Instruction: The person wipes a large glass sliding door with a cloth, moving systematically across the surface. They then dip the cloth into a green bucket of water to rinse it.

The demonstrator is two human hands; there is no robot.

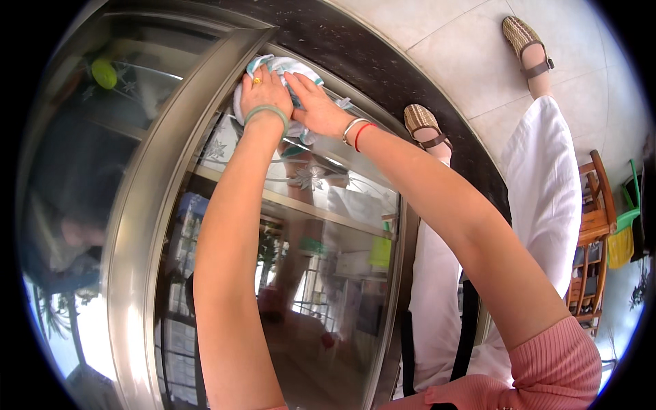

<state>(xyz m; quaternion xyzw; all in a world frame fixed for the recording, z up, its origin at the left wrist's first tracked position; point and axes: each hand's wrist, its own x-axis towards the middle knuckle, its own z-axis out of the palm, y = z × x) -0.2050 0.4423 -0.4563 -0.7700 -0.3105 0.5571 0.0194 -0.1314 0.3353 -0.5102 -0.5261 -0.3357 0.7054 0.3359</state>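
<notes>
A bunched white cloth (294, 64) with teal edging lies against the top of a metal-framed glass door panel (328, 253). My left hand (268, 97), with a yellow ring and a green bangle, is closed over the cloth and presses it to the glass. Beside it, my right hand (318, 108) holds the cloth's other side, its thumb close to my left hand. A silver bangle and a red cord circle the right wrist. Cloth folds hide some fingertips. Etched flower patterns and reflections show on the glass below.
Another metal-framed glass panel (82, 178) stands to the left, with a yellow-green oval (104, 73) on or behind it. A dark stone strip (383, 68) borders pale floor tiles (465, 41). My woven shoes (526, 37) are on the right, near a wooden chair (594, 205).
</notes>
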